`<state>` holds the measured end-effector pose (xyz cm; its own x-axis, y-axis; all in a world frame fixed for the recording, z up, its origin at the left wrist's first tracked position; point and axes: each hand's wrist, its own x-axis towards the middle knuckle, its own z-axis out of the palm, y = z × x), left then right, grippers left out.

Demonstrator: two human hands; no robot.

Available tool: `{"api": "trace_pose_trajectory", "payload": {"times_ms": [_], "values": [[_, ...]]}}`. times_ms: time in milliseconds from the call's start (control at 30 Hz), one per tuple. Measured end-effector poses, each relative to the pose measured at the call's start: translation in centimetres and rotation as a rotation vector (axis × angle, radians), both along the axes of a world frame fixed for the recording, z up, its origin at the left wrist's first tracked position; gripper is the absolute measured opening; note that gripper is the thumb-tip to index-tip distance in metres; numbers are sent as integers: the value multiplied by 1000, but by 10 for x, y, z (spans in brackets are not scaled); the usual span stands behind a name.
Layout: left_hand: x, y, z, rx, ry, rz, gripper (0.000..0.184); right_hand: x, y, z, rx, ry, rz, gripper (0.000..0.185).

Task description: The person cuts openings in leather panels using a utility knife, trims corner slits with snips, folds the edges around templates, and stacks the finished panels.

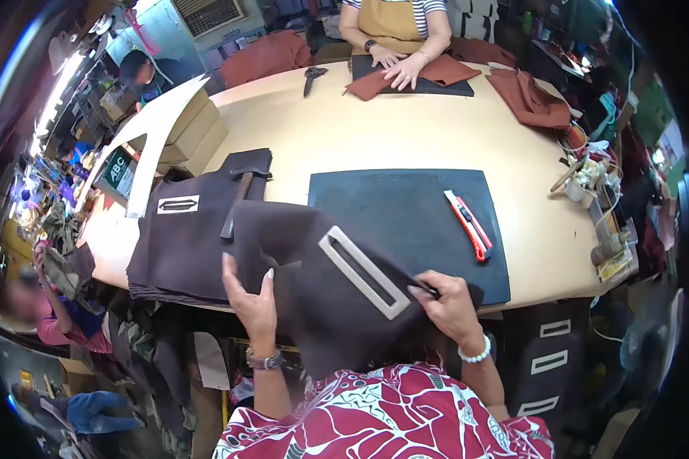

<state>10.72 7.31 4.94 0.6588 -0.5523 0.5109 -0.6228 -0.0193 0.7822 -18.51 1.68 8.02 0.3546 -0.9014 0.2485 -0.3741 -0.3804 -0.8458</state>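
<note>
Pinching the edge of a dark cloth (314, 306) between thumb and fingers, the right hand (448, 306) has white beads (476, 352) round its wrist. The left hand (254, 306) is spread, thumb and fingers apart, just beside the other side of the cloth; I cannot tell if it touches. The dark cloth hangs tilted over the near edge of the table (275, 122), between the hands, and hides a bit of the black mat (390, 203). On the cloth is a white frame (357, 277) with a long slot. A red knife (468, 226) lies on the mat. To the left is a pile of dark cloths (176, 249), with a hammer (239, 203) lying on top. Across the table, another person's hands (404, 70) rest on brown cloth (448, 71)
</note>
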Motion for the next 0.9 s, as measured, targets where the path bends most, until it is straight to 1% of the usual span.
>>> {"api": "trace_pose_trajectory", "payload": {"times_ms": [67, 133, 167, 200, 267, 333, 367, 400, 467, 500, 533, 567, 600, 633, 667, 733, 767, 800, 833, 867, 900], "values": [[-19, 2, 47, 85, -212, -211, 74, 16, 0, -3, -126, -5, 138, 15], [-30, -11, 81, 362, -462, -757, 81, 28, 6, 5, -272, 142, 324, 25], [-37, -21, 90, 526, -635, -978, 78, 32, 11, 11, -296, 180, 365, 23], [-46, -34, 93, 454, -674, -1223, 55, 34, 15, 16, -318, 217, 405, 22], [-62, -59, 102, 1075, -726, -1572, 42, 30, 19, 21, -362, 160, 362, 23], [-67, -72, 106, 1068, -673, -1674, 34, 22, 21, 29, -377, 116, 311, 24], [-69, -77, 106, 1067, -640, -1722, 31, 16, 21, 24, -356, 142, 286, 29], [-71, -81, 106, 1067, -604, -1769, 27, 17, 21, 27, -386, 19, 171, 30], [-46, -88, 113, 1064, -449, -1649, 23, 18, 18, 35, -444, -226, -54, 34], [-16, -91, 112, 976, -398, -1463, 25, 9, 15, 30, -429, -297, -66, 40], [19, -94, 113, 890, -347, -1275, 27, 1, 14, 22, -299, -425, -81, 37], [40, -89, 138, 1018, -407, -943, 28, -6, 12, 17, -200, -509, -105, 36], [85, -81, 132, 914, -588, -600, 30, -10, 11, 13, -102, -593, -129, 36], [139, -76, 125, 898, -582, -452, 30, -13, 9, 7, -50, -565, -159, 36], [172, -61, 134, 876, -555, -445, 30, -16, 6, -1, -2, -541, -189, 36], [227, -25, 128, 778, -303, -291, 31, -20, 4, -16, 128, -540, -245, 37], [235, -14, 130, 788, -145, -282, 30, -24, 6, -24, 213, -560, -267, 37], [237, -5, 129, 799, 19, -272, 30, -27, 9, -32, 301, -575, -288, 38], [223, -4, 121, 663, 97, -372, 28, -28, 9, -40, 343, -651, -288, 36], [200, -4, 104, 498, 173, -297, 27, -29, 9, -42, 349, -652, -292, 36], [175, -15, 95, 469, 130, -434, 27, -28, 10, -41, 357, -652, -296, 36]]}}
